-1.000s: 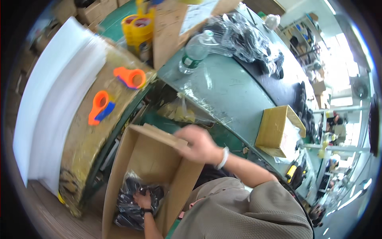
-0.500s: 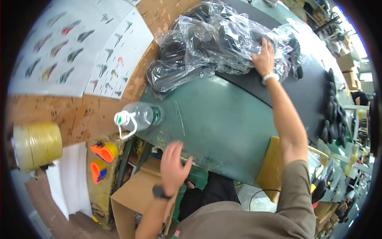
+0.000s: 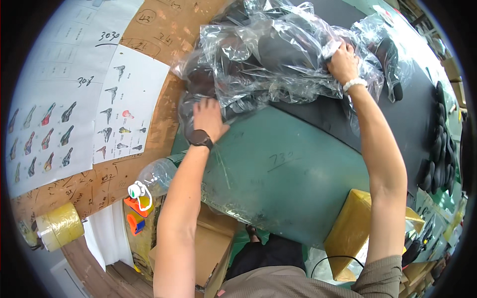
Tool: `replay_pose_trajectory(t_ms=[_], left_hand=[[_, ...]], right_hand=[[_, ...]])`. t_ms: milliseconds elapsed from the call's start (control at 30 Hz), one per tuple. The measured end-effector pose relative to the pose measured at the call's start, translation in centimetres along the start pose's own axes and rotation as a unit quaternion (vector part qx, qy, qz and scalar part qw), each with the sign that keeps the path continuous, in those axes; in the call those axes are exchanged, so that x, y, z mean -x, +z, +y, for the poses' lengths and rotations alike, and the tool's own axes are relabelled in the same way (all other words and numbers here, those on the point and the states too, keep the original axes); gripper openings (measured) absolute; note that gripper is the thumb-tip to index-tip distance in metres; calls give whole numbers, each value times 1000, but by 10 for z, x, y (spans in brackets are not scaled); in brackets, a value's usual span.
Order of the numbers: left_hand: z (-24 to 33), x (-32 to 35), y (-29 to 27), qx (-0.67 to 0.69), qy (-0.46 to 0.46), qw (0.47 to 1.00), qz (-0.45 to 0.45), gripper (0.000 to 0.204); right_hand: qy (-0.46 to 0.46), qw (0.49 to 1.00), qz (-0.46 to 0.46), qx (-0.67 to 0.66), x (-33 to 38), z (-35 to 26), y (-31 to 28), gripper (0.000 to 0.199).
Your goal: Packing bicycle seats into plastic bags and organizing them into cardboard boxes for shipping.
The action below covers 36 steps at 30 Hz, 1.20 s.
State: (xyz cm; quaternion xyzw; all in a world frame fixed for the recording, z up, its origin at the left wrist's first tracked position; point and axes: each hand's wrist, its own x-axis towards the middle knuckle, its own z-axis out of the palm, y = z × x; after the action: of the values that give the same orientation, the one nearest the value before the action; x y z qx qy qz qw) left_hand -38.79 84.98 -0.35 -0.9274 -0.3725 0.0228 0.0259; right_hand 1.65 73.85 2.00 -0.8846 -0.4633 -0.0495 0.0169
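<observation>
A heap of clear plastic bags (image 3: 293, 54) with dark, rounded, padded pieces in them lies at the far side of the green tabletop (image 3: 278, 164). At the heap's right part, my right hand (image 3: 344, 63) is closed with bent fingers on crinkled plastic. My left hand (image 3: 208, 118) lies on the heap's near left end, over a bagged dark piece; its fingers are stretched out and hold nothing. A large clear bottle (image 3: 158, 175) with a white handle lies at the table's left edge, beside my left forearm.
Printed sheets (image 3: 126, 104) cover a brown board on the left. Tape rolls (image 3: 62, 226) and orange tape dispensers (image 3: 136, 206) are at lower left, near an open cardboard box (image 3: 211, 248). Dark rounded pieces (image 3: 439, 154) are stacked at right. A yellow-brown box (image 3: 348, 233) stands by my right arm.
My left hand has moved from the near table edge up and away onto the bagged pieces. My right hand stays on the plastic, its fingers now more bent. The view has shifted.
</observation>
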Motion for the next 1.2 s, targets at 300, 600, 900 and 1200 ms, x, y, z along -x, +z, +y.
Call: replay_pose_trajectory(t_ms=[300,600,900,1200], left_hand=[[108,80,20,87,53,988,-112,72],[163,229,12,183,37,979,-79,62],[161,330,2,343,-220,907,-102,60],[111,380,-79,503,-334,795,-51,57]], right_hand=[[-3,998,51,-27,50,3,-17,40],[-38,948,304,-89,214,9,-13,54],[10,976,17,-218,454,-83,-51,51],[532,777,0,-336,414,-4,54,55]])
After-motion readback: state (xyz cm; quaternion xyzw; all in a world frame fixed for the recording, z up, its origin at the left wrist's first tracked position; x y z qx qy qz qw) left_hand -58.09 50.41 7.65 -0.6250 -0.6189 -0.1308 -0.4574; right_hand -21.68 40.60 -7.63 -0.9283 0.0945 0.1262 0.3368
